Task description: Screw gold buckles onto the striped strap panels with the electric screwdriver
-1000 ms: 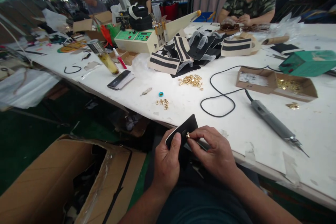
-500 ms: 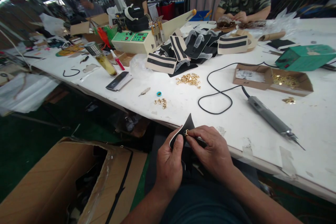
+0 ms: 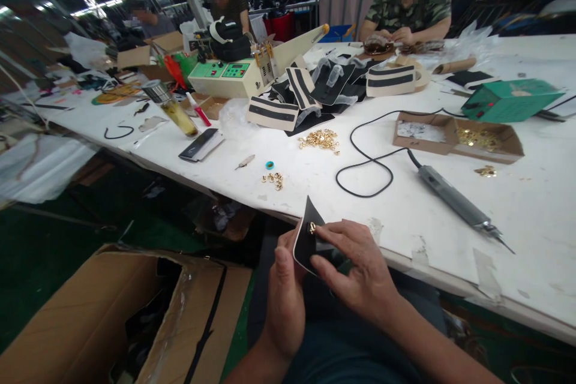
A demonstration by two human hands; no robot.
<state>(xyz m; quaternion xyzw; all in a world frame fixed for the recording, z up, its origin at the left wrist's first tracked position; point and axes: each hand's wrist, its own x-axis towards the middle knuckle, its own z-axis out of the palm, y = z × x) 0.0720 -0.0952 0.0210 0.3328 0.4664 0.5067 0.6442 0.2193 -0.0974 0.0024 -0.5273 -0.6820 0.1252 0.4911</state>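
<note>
A black leather-like piece point(image 3: 304, 246) with a pale edge is tilted up between my hands, just off the table's near edge. A small gold metal fitting point(image 3: 312, 228) sits on its dark face. My left hand point(image 3: 285, 294) supports the piece from its left side and behind, the thumb raised off the surface; its other fingers are mostly hidden. My right hand point(image 3: 360, 267) holds the piece's right side, the index fingertip against the gold fitting and the thumb lower down on the dark face.
On the white table point(image 3: 297, 183) lie gold fittings point(image 3: 320, 139), a corded grey handpiece point(image 3: 454, 198), a green box-shaped unit point(image 3: 510, 100), cardboard trays point(image 3: 488, 156) and stacked strap pieces point(image 3: 272, 113). An open carton point(image 3: 72, 306) stands lower left. A person in camouflage point(image 3: 409, 12) works across the table.
The piece has turned so more of its dark face shows. My left thumb has lifted off it. My right finger and thumb have spread from their pinch at the gold fitting.
</note>
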